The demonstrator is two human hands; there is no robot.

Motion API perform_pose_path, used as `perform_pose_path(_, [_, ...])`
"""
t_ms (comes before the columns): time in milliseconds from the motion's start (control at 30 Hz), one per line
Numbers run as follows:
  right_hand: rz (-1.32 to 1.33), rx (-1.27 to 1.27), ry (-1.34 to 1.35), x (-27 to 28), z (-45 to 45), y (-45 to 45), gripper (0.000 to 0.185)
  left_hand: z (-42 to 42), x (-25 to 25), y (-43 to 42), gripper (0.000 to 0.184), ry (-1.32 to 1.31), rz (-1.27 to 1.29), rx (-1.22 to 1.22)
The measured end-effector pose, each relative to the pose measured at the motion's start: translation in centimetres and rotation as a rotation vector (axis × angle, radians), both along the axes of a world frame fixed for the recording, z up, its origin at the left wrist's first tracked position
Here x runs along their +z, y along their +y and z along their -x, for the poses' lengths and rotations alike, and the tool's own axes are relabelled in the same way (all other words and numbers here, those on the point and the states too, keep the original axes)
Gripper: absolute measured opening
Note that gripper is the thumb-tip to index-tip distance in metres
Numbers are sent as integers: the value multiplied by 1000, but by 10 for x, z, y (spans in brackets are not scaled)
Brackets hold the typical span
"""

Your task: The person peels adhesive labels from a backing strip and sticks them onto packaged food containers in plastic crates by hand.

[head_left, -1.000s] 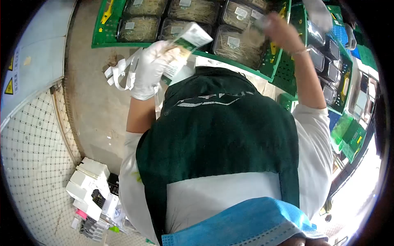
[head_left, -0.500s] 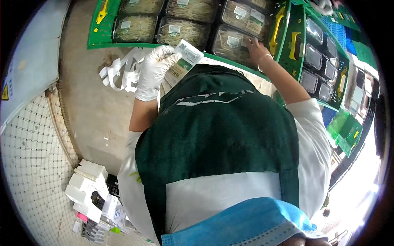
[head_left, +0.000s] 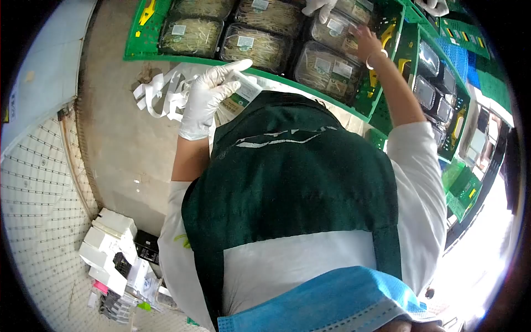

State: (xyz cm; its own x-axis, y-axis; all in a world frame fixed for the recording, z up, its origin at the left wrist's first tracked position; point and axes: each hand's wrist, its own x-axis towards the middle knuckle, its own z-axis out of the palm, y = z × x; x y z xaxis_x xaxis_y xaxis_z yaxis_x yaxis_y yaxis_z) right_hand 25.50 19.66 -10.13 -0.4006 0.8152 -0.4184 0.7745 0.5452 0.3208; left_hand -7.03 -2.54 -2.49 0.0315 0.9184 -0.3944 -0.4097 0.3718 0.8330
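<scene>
My left hand, in a white glove, is closed on a strip of printed labels, thumb and forefinger apart at the tips. White backing strip hangs in loops beside its wrist. My right hand, bare with a white band at the wrist, lies fingers down on a label on a clear-lidded pack, in the right part of a green crate. In front of that pack is another pack of pale, thin strands, with white labels and a green-and-brown one on its lid.
More packs of strands fill the crate's left side. Another person's gloved hand reaches over the crate's far side. At right stands a second green crate with dark clear-lidded packs. White boxes stand at lower left.
My right hand has moved from the near right pack to the one behind it. The near pack now shows an extra label. Another person's gloved hand has come into view over the crate.
</scene>
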Motion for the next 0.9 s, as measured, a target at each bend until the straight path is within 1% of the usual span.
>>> perform_pose_path(33, [-36,40,39,-6,8,-9,62,2,-1,-2,33,-1,3,13])
perform_pose_path(100, [17,234,66,-32,16,-30,58,7,-5,-4,31,41,-37,-16])
perform_pose_path(133, [-35,264,117,-32,20,-41,56,11,-7,-4,16,-4,-13,5])
perform_pose_path(167, [-90,293,164,-31,21,-51,54,15,-7,-4,16,-1,-17,5])
perform_pose_path(200, [-4,226,173,-25,26,-50,52,19,-7,-4,13,-10,-14,2])
perform_pose_path(233, [-4,229,175,-20,31,-49,52,21,-7,-5,10,-18,-9,1])
perform_pose_path(267, [49,250,85,-14,35,-47,52,21,-8,-4,10,-17,-7,2])
perform_pose_path(300, [102,269,-7,-4,42,-44,51,18,-10,-1,14,3,-81,28])
perform_pose_path(333, [211,238,-58,21,59,-47,50,15,-10,4,18,27,-161,57])
perform_pose_path(367, [158,240,137,35,72,-60,50,8,6,7,25,21,-233,131])
perform_pose_path(433, [443,90,816,64,115,-78,51,14,15,10,30,53,-207,34])
perform_pose_path(467, [575,77,956,79,140,-87,50,17,5,10,29,44,-213,29])
perform_pose_path(500, [711,63,1095,89,164,-96,49,16,-3,9,12,200,-136,130])
perform_pose_path(533, [718,157,1060,90,184,-102,47,20,-2,6,8,307,-127,148])
perform_pose_path(567, [748,170,1149,94,201,-111,39,24,0,2,13,412,-113,162])
perform_pose_path(600, [782,137,1094,102,217,-114,34,26,8,2,25,470,-88,272])
perform_pose_path(633, [815,104,1034,107,231,-114,30,38,6,-3,25,480,-77,291])
perform_pose_path(667, [786,137,1157,100,240,-113,22,51,2,-9,23,530,-105,245])
perform_pose_path(700, [751,181,1242,88,251,-102,20,65,0,-14,22,577,-132,194])
perform_pose_path(733, [634,62,1144,96,266,-85,19,77,20,-18,17,525,-18,202])
perform_pose_path(767, [544,65,1108,84,280,-58,23,96,13,-30,11,404,-6,206])
perform_pose_path(833, [386,200,951,25,310,-18,33,129,15,-56,9,268,228,327])
perform_pose_path(867, [346,237,866,-8,326,-17,38,139,18,-63,9,271,232,333])
perform_pose_path(900, [339,217,717,-30,342,-28,41,147,20,-68,10,272,250,405])
